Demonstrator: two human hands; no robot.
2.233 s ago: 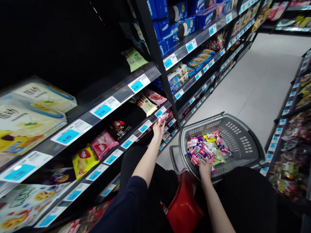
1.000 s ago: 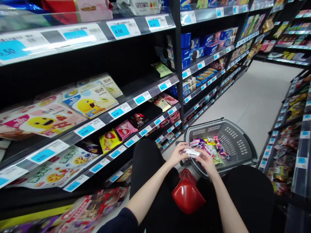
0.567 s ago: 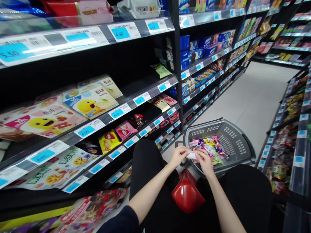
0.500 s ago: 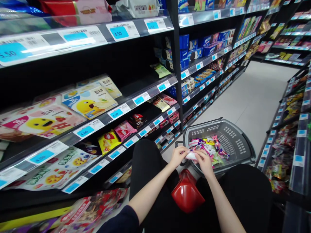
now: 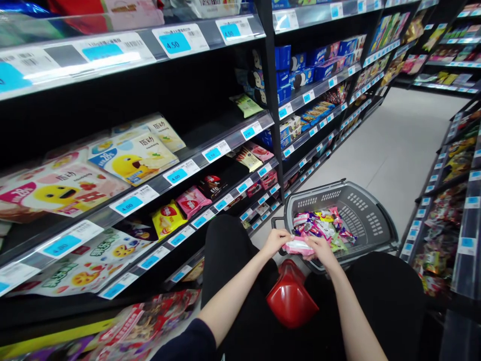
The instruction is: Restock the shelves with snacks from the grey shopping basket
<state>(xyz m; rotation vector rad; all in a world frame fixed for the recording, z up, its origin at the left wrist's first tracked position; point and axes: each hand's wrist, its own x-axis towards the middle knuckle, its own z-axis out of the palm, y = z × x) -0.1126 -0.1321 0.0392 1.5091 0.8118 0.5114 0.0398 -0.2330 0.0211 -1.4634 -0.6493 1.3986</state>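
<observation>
Between my two hands is a small pink and white wrapped packet (image 5: 298, 246), held over the near edge of a grey shopping basket (image 5: 370, 220). My left hand (image 5: 277, 242) pinches its left end. My right hand (image 5: 319, 250) is closed round its right end, with the fingertips partly hidden behind it. Inside the basket lies a pile of small colourful wrapped sweets (image 5: 325, 225). The writing on the packet is too small to read.
A shiny red object (image 5: 291, 298) sits between my knees, below my hands. On the left, shelves hold biscuit packs (image 5: 139, 155) and price tags (image 5: 182, 173). Another shelf of small packets (image 5: 438, 235) runs along the right. Pale floor (image 5: 391, 135) stretches ahead.
The packet has turned in my hands, so more of its pink side shows. My right hand has shifted its grip on it. The view has moved slightly.
</observation>
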